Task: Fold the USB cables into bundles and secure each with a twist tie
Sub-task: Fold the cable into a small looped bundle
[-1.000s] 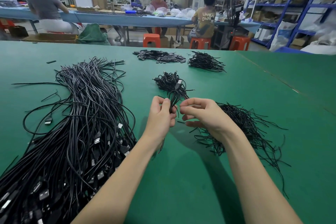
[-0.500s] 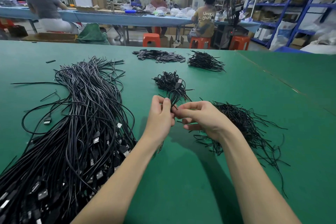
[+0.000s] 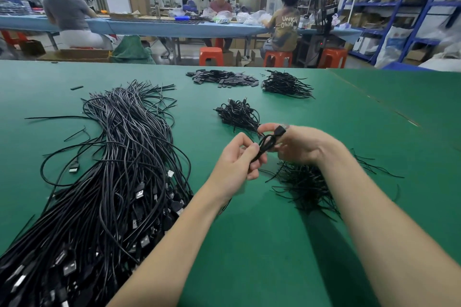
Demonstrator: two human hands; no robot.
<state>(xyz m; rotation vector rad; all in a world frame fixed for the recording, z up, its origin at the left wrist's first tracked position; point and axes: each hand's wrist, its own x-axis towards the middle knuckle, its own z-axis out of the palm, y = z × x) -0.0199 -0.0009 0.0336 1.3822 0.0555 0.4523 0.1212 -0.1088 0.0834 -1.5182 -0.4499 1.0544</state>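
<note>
Black USB cables (image 3: 119, 182), green table (image 3: 262, 257), orange stools (image 3: 211, 55)

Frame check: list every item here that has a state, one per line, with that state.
Left hand: grips the folded cable.
Right hand: holds the cable's plug end.
Folded cable: looped, held above the table; no tie visible.
Loose cables: unfolded, heaped at left.
Twist ties: loose pile under the right wrist.
Bundles: small pile beyond the hands.

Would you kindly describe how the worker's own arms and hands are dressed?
Both forearms are bare to the frame's edge, with no sleeves showing. The left hand and right hand wear no gloves, and no watch, bracelet or ring is visible; the right hand is slightly blurred.
</note>
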